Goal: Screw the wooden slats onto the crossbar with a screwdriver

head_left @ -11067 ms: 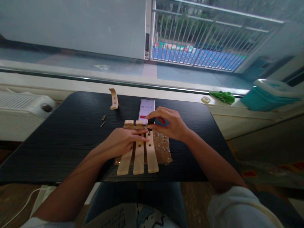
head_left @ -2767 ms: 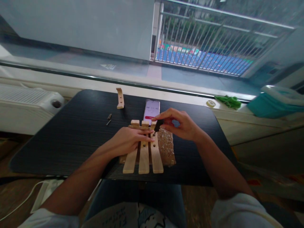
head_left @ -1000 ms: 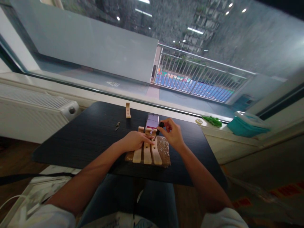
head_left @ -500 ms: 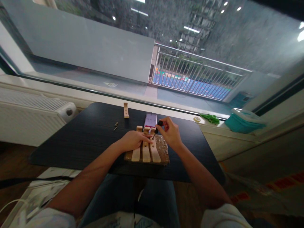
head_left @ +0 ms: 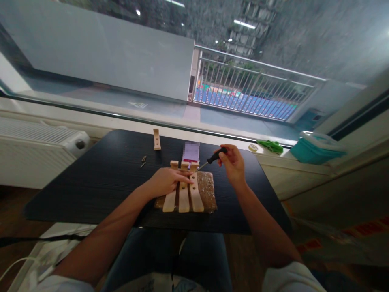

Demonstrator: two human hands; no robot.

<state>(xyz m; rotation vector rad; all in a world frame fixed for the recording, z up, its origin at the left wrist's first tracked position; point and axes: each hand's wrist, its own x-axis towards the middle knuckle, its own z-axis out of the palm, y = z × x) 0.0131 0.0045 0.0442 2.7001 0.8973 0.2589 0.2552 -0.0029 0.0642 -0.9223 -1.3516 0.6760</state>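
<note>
Three pale wooden slats (head_left: 184,198) with holes and flared near ends lie side by side on a brown wrapped block (head_left: 206,190). A short wooden crosspiece shows at their far end. My left hand (head_left: 165,180) lies across the slats and grips them, its fingers reaching to the right one; some contact is hidden. My right hand (head_left: 233,164) is closed around the black handle of a screwdriver (head_left: 214,157). The screwdriver slants down left, its tip near the far end of the right slat; I cannot tell whether it touches.
A phone (head_left: 191,152) stands behind the slats. Farther left on the dark table (head_left: 100,178) lie a loose wooden piece (head_left: 157,140) and small metal screws (head_left: 143,161). The sill holds a tape roll (head_left: 253,148), a green cloth (head_left: 271,147) and a teal container (head_left: 316,149).
My right hand has moved right, away from the slats, and the screwdriver now tilts much flatter. My left hand stays on the slats. The camera view has shifted slightly.
</note>
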